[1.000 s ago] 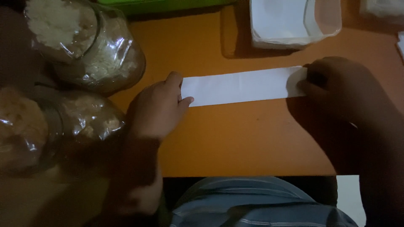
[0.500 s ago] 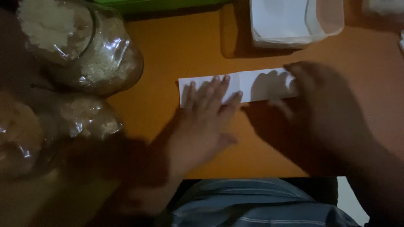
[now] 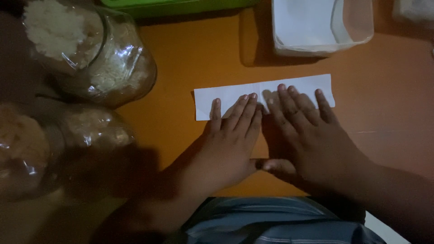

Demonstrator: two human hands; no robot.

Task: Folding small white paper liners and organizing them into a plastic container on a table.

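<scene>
Both hands lie flat and open, left hand (image 3: 230, 144) and right hand (image 3: 312, 140) pressing fingertips on the white paper strip (image 3: 264, 92). The hands hide the strip's lower edge.

White paper strip (image 3: 264, 92) on an orange table (image 3: 194, 68); green tray (image 3: 181, 7) at twelve o'clock; blue-grey striped cloth (image 3: 271, 223) at six.
</scene>
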